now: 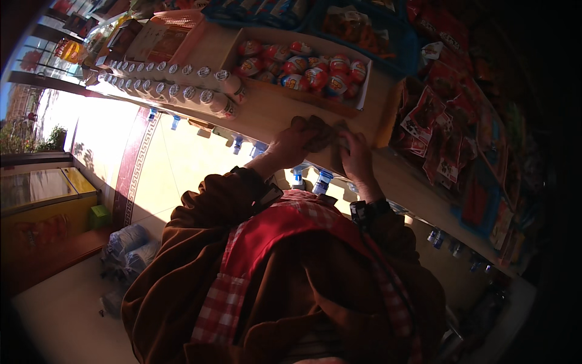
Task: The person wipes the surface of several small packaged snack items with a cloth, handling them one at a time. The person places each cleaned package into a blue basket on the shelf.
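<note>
A crumpled brownish cloth is bunched up over the front part of the wooden shelf top. My left hand is closed on its left side. From the right, my right hand pinches the other side, with the thumb and fingers partly in shadow. Just beyond the cloth stands an open cardboard box holding many red and white egg-shaped treats.
Rows of small white bottles line the shelf at the left. Blue baskets of packaged snacks stand behind. Red snack packets fill the right side. Below the shelf edge are blue-capped bottles. A yellow cabinet is at far left.
</note>
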Tool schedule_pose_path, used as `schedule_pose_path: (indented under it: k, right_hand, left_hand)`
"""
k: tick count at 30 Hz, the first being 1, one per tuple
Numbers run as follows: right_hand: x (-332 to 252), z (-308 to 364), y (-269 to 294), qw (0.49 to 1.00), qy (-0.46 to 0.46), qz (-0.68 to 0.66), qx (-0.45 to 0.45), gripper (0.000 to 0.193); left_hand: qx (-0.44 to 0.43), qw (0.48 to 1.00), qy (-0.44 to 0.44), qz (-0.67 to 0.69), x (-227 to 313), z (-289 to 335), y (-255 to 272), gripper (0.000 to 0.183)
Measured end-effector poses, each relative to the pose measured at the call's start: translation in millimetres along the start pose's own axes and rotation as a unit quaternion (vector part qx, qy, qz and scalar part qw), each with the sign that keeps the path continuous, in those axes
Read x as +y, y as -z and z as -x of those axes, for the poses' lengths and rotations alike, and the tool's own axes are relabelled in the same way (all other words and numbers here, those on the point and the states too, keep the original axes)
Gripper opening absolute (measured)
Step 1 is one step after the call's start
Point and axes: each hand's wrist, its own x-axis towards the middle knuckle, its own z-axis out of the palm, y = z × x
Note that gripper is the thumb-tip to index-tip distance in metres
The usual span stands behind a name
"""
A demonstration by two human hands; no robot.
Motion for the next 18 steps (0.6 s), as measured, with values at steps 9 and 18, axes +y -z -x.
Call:
schedule_pose_path:
  k: [9, 18]
  right_hand:
    - [4, 2, 0, 1.0, 0.0, 0.002, 0.003, 0.04]
    - [-15, -1, -3, 0.996, 0.056, -0.022, -0.067, 0.039]
  left_hand:
    - [0.171, 0.975, 0.138, -0.009, -38, 24, 50, 0.046]
    - [0.052, 0.997, -0.059, 0.006, 6, 21, 14, 0.039]
